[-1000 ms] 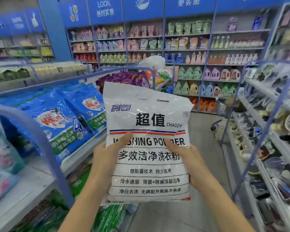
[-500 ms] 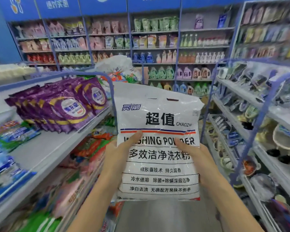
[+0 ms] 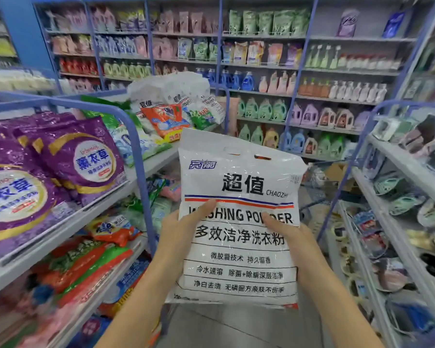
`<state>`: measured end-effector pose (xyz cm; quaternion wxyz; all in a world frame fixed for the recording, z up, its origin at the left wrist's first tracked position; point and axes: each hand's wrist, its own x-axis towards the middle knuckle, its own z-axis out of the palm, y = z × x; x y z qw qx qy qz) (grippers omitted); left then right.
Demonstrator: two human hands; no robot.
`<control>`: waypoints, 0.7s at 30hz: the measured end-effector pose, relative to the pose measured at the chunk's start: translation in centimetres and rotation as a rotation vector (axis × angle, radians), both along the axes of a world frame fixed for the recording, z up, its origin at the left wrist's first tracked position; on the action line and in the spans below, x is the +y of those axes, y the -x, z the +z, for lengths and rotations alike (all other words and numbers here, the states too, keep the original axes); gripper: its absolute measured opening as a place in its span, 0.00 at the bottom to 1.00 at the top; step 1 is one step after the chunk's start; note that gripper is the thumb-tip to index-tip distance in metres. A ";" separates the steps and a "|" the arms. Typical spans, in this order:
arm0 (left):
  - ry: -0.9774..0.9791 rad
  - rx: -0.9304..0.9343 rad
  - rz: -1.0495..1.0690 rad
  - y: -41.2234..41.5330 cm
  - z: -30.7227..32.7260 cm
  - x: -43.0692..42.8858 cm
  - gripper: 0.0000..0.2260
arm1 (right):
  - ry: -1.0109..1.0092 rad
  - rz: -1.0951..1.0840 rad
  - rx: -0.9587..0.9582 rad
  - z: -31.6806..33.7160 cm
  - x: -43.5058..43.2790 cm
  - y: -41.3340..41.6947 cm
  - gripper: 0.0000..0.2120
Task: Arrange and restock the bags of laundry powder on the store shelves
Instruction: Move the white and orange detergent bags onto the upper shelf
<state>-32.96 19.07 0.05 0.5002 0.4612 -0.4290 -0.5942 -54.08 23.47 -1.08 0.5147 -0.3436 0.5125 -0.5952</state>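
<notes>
A person's left hand (image 3: 183, 228) and right hand (image 3: 293, 238) each grip a side edge of a white bag (image 3: 239, 262) of washing powder. The thumbs lie across its printed front, and the other fingers are hidden behind it. The bag is held upright in the air at the centre of the view, label facing the camera and clear of every shelf. Gripping it at mid-height with both hands probably keeps the soft, heavy pouch from sagging or folding, and keeps its face readable.

At 9 o'clock, purple bags (image 3: 86, 159) lean in a row on the left shelf (image 3: 158, 160), faces turned toward the aisle. At 11 o'clock, past a blue frame post (image 3: 140, 187), a pile of white bags (image 3: 171, 92) with the same black lettering lies heaped at the shelf's far end, above an orange bag (image 3: 163, 119) and green ones. That heap is probably where the held bag belongs, so the step in hand seems to be carrying it there. Lower tiers at 7 o'clock hold mixed, blurred packets. From 12 to 1 o'clock, wall shelving (image 3: 324, 97) carries detergent bottles. At 3 o'clock, a right-hand rack (image 3: 399, 167) holds small housewares, too blurred to name.
</notes>
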 end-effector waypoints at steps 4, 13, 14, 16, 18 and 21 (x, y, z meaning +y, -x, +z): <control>0.004 -0.003 0.021 3.9 -0.7 -8.3 0.08 | -0.005 0.017 0.018 0.0 -8.7 3.7 0.15; -0.049 -0.025 -0.043 13.7 -2.2 -26.8 0.30 | -0.049 -0.023 0.006 -0.1 -25.8 13.5 0.16; -0.057 -0.023 -0.042 14.7 -2.3 -28.5 0.32 | -0.054 -0.019 -0.004 -0.4 -27.7 14.6 0.17; -0.065 -0.027 -0.036 16.6 -2.8 -32.1 0.29 | -0.066 -0.011 -0.002 -1.1 -31.4 16.5 0.19; -0.076 -0.031 -0.026 18.6 -3.3 -35.6 0.25 | -0.083 -0.003 -0.007 -1.9 -35.3 18.5 0.18; -0.092 -0.041 0.032 21.7 -4.1 -40.5 0.26 | -0.112 0.041 0.009 -3.0 -41.5 21.6 0.16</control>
